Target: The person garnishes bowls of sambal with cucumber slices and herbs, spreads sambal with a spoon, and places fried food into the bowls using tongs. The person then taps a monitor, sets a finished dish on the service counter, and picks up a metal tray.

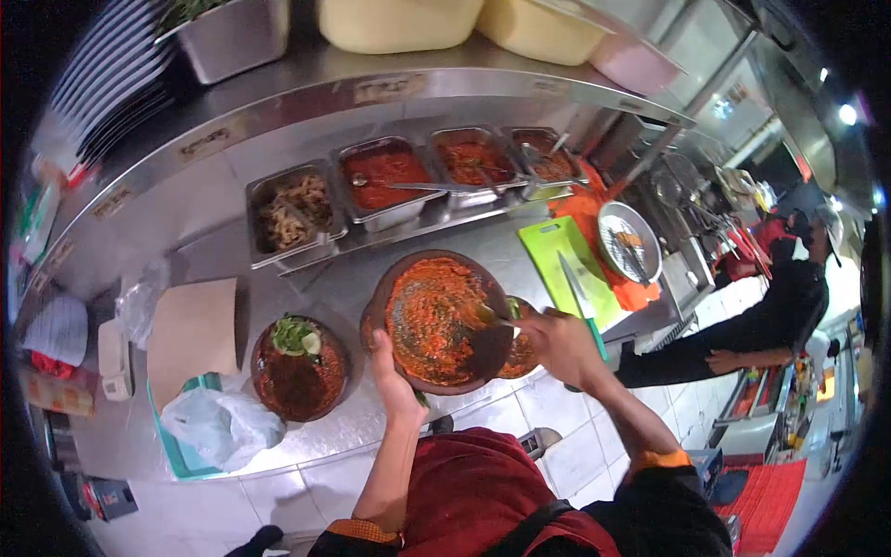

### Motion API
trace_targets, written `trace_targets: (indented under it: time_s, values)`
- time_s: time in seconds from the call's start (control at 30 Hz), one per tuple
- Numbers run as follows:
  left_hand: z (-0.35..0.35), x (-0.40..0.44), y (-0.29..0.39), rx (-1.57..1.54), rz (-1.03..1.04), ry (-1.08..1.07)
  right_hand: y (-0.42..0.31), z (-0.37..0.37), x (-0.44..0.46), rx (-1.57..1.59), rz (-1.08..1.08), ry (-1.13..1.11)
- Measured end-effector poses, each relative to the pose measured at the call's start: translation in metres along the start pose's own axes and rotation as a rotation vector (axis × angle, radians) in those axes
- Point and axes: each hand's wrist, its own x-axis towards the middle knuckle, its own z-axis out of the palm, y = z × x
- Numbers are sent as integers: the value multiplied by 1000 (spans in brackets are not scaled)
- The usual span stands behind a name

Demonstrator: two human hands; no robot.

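Observation:
My left hand (397, 385) grips the near left rim of a brown stone mortar dish (497, 360), which is tilted toward me. Coarse red chili paste (432, 316) coats its inside. My right hand (561, 348) is closed around the handle of a spoon (486, 317), whose head rests in the paste at the dish's right side. Partly hidden behind the dish and my right hand is another dish with red sauce (522, 357). To the left on the steel counter stands a similar dark dish (299, 395) with red sauce, cucumber slices and green leaves (295, 336).
Several steel pans of food (385, 176) line the counter's back under a shelf (380, 88). A green cutting board (566, 265) with a knife (577, 288) and a strainer (629, 243) lie right. A plastic bag (223, 427) sits left. Another person (775, 311) stands right.

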Motion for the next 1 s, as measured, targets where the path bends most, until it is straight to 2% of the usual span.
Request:
trace_targets:
  time_s: [0.03, 0.07, 0.13, 0.17, 0.23, 0.27, 0.33, 0.37, 0.43, 0.47, 0.53, 0.6, 0.63, 0.67, 0.73, 0.77, 0.8, 0.87, 0.9, 0.93, 1.0]
  values:
    - [1, 1, 5, 29, -10, -2, -2, -6, -5, -15, 94, 13]
    - [0, 3, 7, 31, -3, 7, 14, -4, -8, 10, 54, 38]
    - [-1, 6, 9, 66, -59, -24, -3, 0, 12, 71, 155, 227]
    - [2, 7, 12, 71, -94, -19, -2, -1, 16, 69, 154, 227]
    - [-3, 20, 13, 56, -125, -76, 3, -6, 33, 108, -155, 61]
    - [-8, 22, 13, 48, -171, -126, 6, -11, 44, 107, -156, 59]
    - [-8, 25, 22, 84, -245, -163, 12, -23, 69, -117, -465, 252]
    - [-6, 30, 27, 110, -304, -204, 17, -32, 80, -120, -464, 254]
    - [-8, 37, 32, 119, -334, -244, 23, -48, 93, -194, -597, 211]
    - [-10, 38, 33, 129, -359, -280, 24, -55, 87, -197, -601, 204]
    - [-8, 36, 39, 163, -345, -236, 30, -70, 63, -204, -430, 56]
    - [-13, 36, 41, 137, -376, -275, 30, -70, 30, -247, -398, 20]
    - [-14, 37, 40, 133, -369, -262, 19, -75, 21, -177, -382, -122]
    - [-15, 39, 37, 144, -366, -238, 22, -65, 13, -101, -277, -266]
    - [-14, 38, 35, 166, -357, -207, -2, -46, 15, 83, -535, -188]
    - [-11, 38, 34, 197, -343, -249, -14, -46, 24, 14, -521, -285]
    - [-6, 38, 33, 224, -330, -295, -20, -41, 36, 11, -528, -281]
    - [5, 29, 36, 261, -374, -293, -22, -27, 53, -70, -477, 63]
    - [5, 27, 35, 231, -370, -331, -18, -23, 56, -100, -463, 161]
    - [4, 25, 35, 200, -366, -365, -13, -24, 54, -98, -471, 159]
    - [5, 21, 38, 212, -347, -345, -4, -28, 44, -111, -305, 106]
